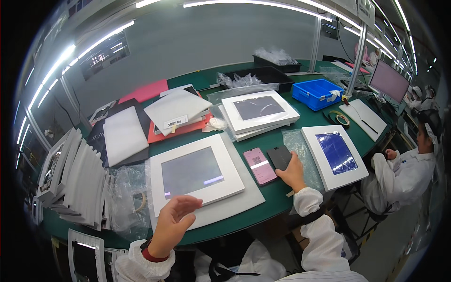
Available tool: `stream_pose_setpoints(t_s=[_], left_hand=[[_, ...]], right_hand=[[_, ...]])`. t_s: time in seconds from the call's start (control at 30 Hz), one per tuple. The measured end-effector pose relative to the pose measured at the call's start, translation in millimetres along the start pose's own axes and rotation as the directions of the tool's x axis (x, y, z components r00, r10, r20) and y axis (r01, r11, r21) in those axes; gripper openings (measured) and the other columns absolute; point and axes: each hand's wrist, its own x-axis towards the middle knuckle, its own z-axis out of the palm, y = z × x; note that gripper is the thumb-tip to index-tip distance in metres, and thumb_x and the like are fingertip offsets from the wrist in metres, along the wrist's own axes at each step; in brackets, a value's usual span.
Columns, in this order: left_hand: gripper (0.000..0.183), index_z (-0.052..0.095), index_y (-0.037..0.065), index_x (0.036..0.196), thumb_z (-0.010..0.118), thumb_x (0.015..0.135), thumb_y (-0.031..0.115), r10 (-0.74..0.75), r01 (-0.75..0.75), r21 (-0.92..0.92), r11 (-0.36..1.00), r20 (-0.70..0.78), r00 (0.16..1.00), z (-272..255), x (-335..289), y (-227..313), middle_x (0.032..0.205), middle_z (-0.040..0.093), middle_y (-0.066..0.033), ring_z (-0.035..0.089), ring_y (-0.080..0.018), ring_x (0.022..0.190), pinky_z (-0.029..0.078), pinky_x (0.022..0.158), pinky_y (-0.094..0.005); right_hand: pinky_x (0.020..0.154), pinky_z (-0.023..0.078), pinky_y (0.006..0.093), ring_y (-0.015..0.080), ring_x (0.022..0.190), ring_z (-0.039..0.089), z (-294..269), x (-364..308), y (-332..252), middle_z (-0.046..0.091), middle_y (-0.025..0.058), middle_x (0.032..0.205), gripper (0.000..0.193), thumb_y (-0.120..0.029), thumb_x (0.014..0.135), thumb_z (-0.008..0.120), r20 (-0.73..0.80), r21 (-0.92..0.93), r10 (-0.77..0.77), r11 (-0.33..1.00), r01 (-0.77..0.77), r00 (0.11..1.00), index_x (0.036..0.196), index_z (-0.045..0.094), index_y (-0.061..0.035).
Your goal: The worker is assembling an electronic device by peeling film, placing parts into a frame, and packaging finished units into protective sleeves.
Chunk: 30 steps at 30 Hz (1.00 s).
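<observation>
My left hand (pixel 173 222) is open, fingers apart and slightly curled, above the near edge of a white-framed panel (pixel 231 175) with a grey screen. That panel lies on a white foam sheet (pixel 252 191). My right hand (pixel 293 172) grips the near right corner of a dark grey flat rectangular thing (pixel 278 157), whose kind I cannot make out. Just left of it lies a phone (pixel 260 165) with a lit pinkish screen. Right of my right hand, another white-framed panel (pixel 312 152) with a blue screen rests partly on clear plastic wrap (pixel 296 140).
Stacked white frames (pixel 82 181) stand at the left. Farther back are foam sheets (pixel 124 134), more framed panels (pixel 230 107), a blue bin (pixel 317 87), tape rolls (pixel 346 119) and black trays (pixel 282 77). A seated co-worker (pixel 406 169) is at the right, near a monitor (pixel 389 80).
</observation>
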Motion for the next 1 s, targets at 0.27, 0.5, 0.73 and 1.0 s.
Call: stream_pose_setpoints(t_s=[0.27, 0.5, 0.73, 1.0], left_hand=[[0.023, 0.061, 0.004, 0.109, 0.058, 0.086, 0.006, -0.298, 0.053, 0.501, 0.864, 0.423, 0.856, -46, -69, 13, 0.101, 0.068, -0.0101, 0.065, -0.0208, 0.096, 0.049, 0.088, -0.0298], [0.027, 0.058, 0.001, 0.113, 0.061, 0.088, 0.010, -0.326, -0.070, 0.582, 0.810, 0.547, 0.771, -31, -46, -32, 0.101, 0.068, -0.0113, 0.066, -0.0200, 0.094, 0.050, 0.084, -0.0297], [0.021, 0.063, 0.000, 0.102, 0.060, 0.082, 0.001, 0.007, -0.135, 0.580, 0.804, 0.218, 0.976, -44, -1, -56, 0.093, 0.068, -0.0101, 0.067, -0.0221, 0.088, 0.051, 0.079, -0.0311], [0.038, 0.048, 0.001, 0.124, 0.052, 0.087, 0.005, 0.270, 0.126, 0.470, 0.873, -0.683, 0.678, -105, 14, -146, 0.124, 0.052, -0.0139, 0.048, -0.0268, 0.118, 0.037, 0.096, -0.0384]], right_hand=[[0.090, 0.043, 0.0375, 0.0277, 0.100, 0.056, -51, -48, 13, 0.059, 0.0148, 0.108, 0.042, -0.004, 0.076, 0.064, -0.495, 0.388, 0.131, 0.918, 0.083, 0.859, 0.115, 0.052, -0.0003], [0.066, 0.046, 0.0258, 0.0123, 0.071, 0.056, -5, -133, -28, 0.061, 0.0057, 0.083, 0.014, -0.001, 0.084, 0.059, -0.340, 0.601, 0.110, 0.789, 0.126, 0.934, 0.097, 0.061, 0.0008], [0.066, 0.044, 0.0250, 0.0120, 0.072, 0.054, 12, -133, -79, 0.059, 0.0056, 0.085, 0.014, 0.002, 0.086, 0.053, -0.224, 0.588, -0.010, 0.796, 0.143, 0.974, 0.097, 0.061, 0.0003], [0.091, 0.042, 0.0388, 0.0344, 0.107, 0.050, 43, -114, -122, 0.050, 0.0199, 0.114, 0.039, 0.001, 0.084, 0.055, -0.203, 0.392, -0.287, 0.853, 0.346, 0.936, 0.123, 0.050, 0.0008]])
